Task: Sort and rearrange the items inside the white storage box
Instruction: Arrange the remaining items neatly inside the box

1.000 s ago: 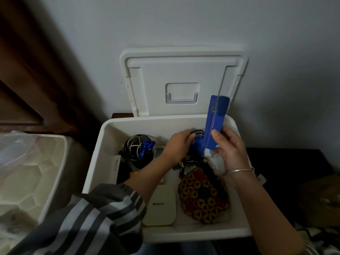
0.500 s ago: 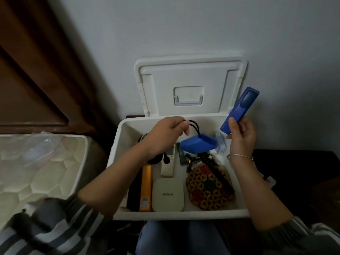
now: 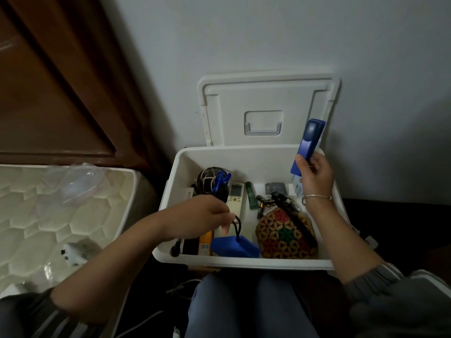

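The white storage box (image 3: 207, 157) stands open against the wall, its lid (image 3: 266, 93) leaning upright behind it. My left hand (image 3: 202, 217) pinches the black loop of a blue pouch (image 3: 234, 246), which hangs over the box's front left. My right hand (image 3: 314, 174) holds a long blue case (image 3: 308, 145) upright above the back right corner. Inside lie a patterned beaded purse (image 3: 285, 234), a white remote (image 3: 235, 197), a green tube (image 3: 251, 198), a coil of cables (image 3: 211, 179), some batteries (image 3: 263, 204) and an orange item (image 3: 205, 245).
A plastic-wrapped mattress (image 3: 61, 215) lies to the left, with a small white plug (image 3: 72, 253) on it. A dark wooden door (image 3: 48, 81) stands behind it. My knees (image 3: 244, 301) are just below the box's front edge. Dark furniture sits to the right.
My left hand has carried the blue pouch from the back middle of the box to the front left. My right hand has tilted the blue case more upright.
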Demonstrator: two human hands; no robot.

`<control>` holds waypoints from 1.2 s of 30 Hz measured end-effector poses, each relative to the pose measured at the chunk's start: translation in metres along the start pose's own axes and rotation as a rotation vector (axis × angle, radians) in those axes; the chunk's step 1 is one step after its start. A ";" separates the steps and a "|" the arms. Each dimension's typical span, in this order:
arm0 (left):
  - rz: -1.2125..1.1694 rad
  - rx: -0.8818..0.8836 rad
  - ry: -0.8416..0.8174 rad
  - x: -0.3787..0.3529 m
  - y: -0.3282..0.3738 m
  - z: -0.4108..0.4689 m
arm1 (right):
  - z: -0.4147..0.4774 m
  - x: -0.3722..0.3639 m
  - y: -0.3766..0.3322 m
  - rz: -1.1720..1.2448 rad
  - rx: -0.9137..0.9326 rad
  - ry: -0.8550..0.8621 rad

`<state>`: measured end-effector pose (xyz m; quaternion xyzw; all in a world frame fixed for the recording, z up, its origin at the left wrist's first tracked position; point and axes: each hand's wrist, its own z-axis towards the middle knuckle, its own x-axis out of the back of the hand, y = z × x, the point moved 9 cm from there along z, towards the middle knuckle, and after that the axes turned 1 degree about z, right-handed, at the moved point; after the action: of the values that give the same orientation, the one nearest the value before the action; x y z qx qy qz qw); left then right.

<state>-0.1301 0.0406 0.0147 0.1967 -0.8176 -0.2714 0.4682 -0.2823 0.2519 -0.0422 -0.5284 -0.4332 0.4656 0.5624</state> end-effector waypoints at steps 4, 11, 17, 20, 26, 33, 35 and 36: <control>-0.031 0.002 -0.091 -0.016 -0.003 0.005 | 0.000 -0.003 0.003 0.012 -0.036 -0.019; -0.052 -0.007 -0.304 -0.056 0.003 0.035 | -0.002 -0.012 0.008 -0.042 -0.062 -0.092; -0.216 0.010 -0.340 -0.063 -0.002 0.053 | -0.005 -0.024 0.017 -0.123 -0.110 -0.203; -0.135 0.094 -0.427 -0.066 -0.025 0.051 | -0.007 -0.028 0.021 -0.138 -0.124 -0.245; 0.091 0.133 -0.509 -0.066 -0.049 0.049 | -0.007 -0.030 0.025 -0.191 -0.146 -0.273; -0.090 0.070 -0.485 -0.041 -0.026 0.072 | -0.004 -0.024 0.032 -0.192 -0.207 -0.230; -0.088 0.100 -0.260 -0.034 -0.027 0.104 | -0.004 -0.023 0.033 -0.182 -0.229 -0.217; -0.067 0.131 -0.125 -0.032 -0.030 0.120 | -0.003 -0.023 0.033 -0.184 -0.238 -0.213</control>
<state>-0.2177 0.0673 -0.0749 0.2369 -0.8541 -0.2445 0.3933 -0.2857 0.2293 -0.0757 -0.4969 -0.5889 0.4110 0.4872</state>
